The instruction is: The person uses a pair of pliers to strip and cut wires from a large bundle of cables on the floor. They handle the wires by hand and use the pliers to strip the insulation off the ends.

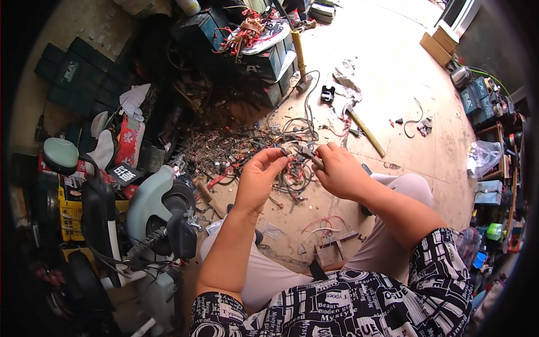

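Note:
My left hand [261,174] pinches a small dark piece [284,152] between thumb and fingertips; it looks like a wire end or connector, too small to tell which. Close by on the right, my right hand [341,173] is closed round a pair of pliers [305,151]. The metal jaws point left toward the small piece, and I cannot tell whether they touch it. Beneath both hands lies a tangle of cut wires [297,178] in black, red and white. A larger heap of wire scraps and small bits [216,154] spreads to the left.
A hammer [368,133] with a wooden handle lies beyond my right hand. Dark batteries [264,70] are stacked at the far side, with red connectors on top. A pale green scooter part [149,202] stands at left. Crowded shelves [497,191] line the right.

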`<action>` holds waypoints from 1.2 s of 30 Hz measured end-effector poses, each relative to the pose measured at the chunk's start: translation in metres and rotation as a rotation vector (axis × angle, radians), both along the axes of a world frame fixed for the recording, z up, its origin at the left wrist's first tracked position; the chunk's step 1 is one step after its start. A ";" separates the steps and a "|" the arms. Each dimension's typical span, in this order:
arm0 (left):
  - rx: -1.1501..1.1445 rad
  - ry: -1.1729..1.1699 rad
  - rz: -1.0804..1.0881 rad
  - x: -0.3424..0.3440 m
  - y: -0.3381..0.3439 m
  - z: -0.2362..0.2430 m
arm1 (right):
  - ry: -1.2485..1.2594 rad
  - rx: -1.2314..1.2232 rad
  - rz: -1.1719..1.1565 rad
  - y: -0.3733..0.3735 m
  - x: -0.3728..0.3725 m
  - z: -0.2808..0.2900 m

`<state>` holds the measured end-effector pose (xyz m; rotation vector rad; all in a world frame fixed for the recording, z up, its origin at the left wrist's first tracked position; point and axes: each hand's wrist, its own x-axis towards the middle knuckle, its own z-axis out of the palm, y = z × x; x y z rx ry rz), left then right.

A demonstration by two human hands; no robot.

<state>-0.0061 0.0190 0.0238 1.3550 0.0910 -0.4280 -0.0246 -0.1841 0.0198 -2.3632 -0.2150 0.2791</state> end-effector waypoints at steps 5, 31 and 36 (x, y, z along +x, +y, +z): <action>-0.054 0.000 0.061 0.002 -0.001 -0.001 | -0.179 -0.118 0.015 0.002 -0.005 0.006; -0.472 0.263 0.233 0.001 -0.024 -0.004 | -0.352 -0.187 -0.063 0.008 -0.005 0.008; -0.493 0.262 0.244 0.001 -0.022 -0.009 | -0.376 -0.219 -0.040 0.007 -0.005 0.010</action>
